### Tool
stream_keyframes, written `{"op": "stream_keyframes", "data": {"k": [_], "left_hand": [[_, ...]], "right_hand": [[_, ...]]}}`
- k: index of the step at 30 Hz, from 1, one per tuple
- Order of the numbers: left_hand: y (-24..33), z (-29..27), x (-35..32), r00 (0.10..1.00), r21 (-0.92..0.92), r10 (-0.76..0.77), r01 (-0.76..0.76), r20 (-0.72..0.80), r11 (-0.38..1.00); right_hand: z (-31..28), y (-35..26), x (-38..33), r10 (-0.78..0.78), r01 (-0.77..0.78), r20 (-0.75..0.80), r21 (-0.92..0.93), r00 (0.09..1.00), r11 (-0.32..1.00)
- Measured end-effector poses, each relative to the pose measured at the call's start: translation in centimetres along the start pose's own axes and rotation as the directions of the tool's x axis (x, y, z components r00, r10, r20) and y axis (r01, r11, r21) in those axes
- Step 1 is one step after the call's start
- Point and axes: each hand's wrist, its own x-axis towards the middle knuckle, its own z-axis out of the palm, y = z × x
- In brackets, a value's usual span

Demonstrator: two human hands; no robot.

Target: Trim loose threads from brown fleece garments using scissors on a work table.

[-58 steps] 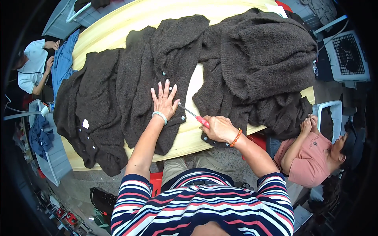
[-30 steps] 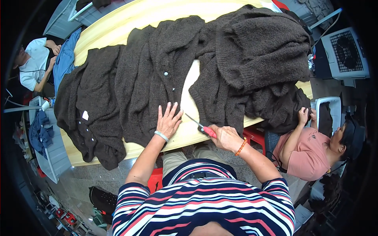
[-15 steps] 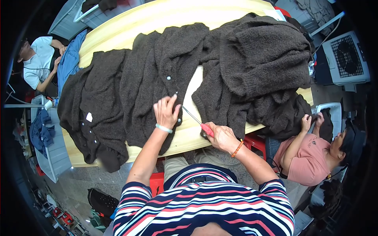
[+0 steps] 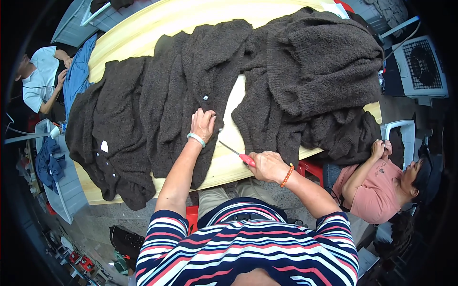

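Observation:
Dark brown knit cardigans lie in overlapping rows over the table. My left hand (image 4: 203, 125) rests on the front edge of the middle cardigan (image 4: 171, 95), fingers stretched over the knit. A pale button (image 4: 205, 97) shows just beyond its fingertips, and another button (image 4: 220, 129) sits beside the hand. My right hand (image 4: 268, 167) is closed round the red handle of a tool (image 4: 247, 160) with a thin metal shaft, like a screwdriver. Its tip points toward the cardigan edge, over bare wood, apart from my left hand. A white tag (image 4: 104, 146) lies on the left cardigan.
The pale wooden table (image 4: 224, 170) shows between the garments and at its near edge. A folded cardigan (image 4: 329, 62) is piled at the right. One person in pink (image 4: 369, 190) handles dark knit at right; another in white (image 4: 40, 78) sits at far left. A red stool (image 4: 312, 171) stands below.
My left hand has drawn slightly nearer, off the button side, and flattened on the knit. The right hand with the red-handled tool has shifted slightly; its tip is farther from the left hand.

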Motion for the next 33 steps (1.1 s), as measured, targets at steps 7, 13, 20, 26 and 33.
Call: {"op": "stream_keyframes", "data": {"k": [7, 13, 20, 26, 33], "left_hand": [[1.7, -2.2, -0.1, 0.985, -0.012, -0.027, 0.029, 0.172, 1.000], [3.1, -3.7, 6.6, 0.946, -0.051, -0.144, 0.135, -0.289, 0.990], [-3.2, -0.2, 6.8, 0.955, -0.216, -0.210, 0.164, -0.208, 0.962], [-4.0, -1.1, 4.3, 0.993, -0.029, -0.069, 0.066, -0.098, 0.997], [2.6, -4.0, 0.5, 0.993, 0.286, -0.091, 0.066, 0.076, 0.956]], "right_hand": [[-1.4, 0.2, 0.7, 0.105, -0.100, -0.055, 0.095, 0.993, 0.990], [-2.3, 0.4, 1.7, 0.092, -0.043, -0.234, 0.207, 0.968, 0.977], [-5.2, -1.4, 4.1, 0.097, -0.078, -0.238, 0.089, 0.966, 0.993], [-4.2, -0.9, 4.3, 0.027, -0.012, -0.162, 0.089, 0.986, 0.996], [-3.0, 1.4, 1.8, 0.129, -0.111, -0.127, 0.137, 0.983, 0.984]]}}
